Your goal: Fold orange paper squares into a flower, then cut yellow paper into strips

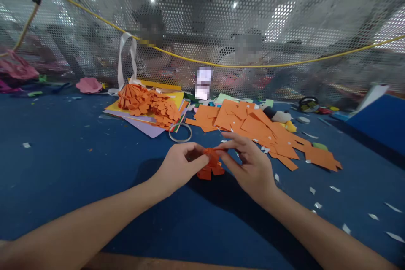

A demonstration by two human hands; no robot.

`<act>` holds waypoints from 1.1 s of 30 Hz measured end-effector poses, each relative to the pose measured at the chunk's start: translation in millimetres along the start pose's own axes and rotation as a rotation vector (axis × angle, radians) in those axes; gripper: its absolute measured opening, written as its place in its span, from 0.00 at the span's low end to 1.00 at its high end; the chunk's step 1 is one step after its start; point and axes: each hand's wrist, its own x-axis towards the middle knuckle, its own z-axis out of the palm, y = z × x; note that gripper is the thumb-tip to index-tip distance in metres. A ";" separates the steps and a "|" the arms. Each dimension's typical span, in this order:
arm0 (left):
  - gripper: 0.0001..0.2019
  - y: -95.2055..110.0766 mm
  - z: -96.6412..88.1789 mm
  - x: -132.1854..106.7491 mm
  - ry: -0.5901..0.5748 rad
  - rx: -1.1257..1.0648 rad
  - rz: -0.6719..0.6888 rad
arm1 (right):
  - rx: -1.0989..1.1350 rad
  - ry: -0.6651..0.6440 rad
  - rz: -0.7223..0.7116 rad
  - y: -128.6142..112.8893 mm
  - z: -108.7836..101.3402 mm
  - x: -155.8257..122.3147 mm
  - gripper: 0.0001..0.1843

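Note:
Both hands meet over the blue table on a small folded orange paper piece. My left hand pinches its left side, fingers closed round it. My right hand pinches its upper right edge with thumb and forefinger, the other fingers spread. Just beyond the right hand lies a spread of orange paper squares.
A heap of finished orange paper flowers rests on yellow and lilac sheets at the back left. A clear tape ring lies near them, a pink flower further left. White scraps dot the right. A perforated screen with a yellow cord closes the back.

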 end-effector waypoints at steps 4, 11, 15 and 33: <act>0.08 0.2 3.4 0.6 0.090 -0.080 -0.059 | 0.184 0.024 0.073 -5.5 3.0 2.9 0.20; 0.11 -1.9 0.6 3.0 0.283 -0.184 -0.152 | 0.437 0.029 0.272 -5.6 2.8 6.9 0.05; 0.10 -1.1 0.5 1.5 0.245 -0.187 -0.154 | 0.541 -0.016 0.417 -4.0 5.8 6.4 0.07; 0.11 0.4 4.1 -2.1 0.104 -0.142 -0.086 | 0.696 -0.088 0.674 -8.8 8.5 6.9 0.12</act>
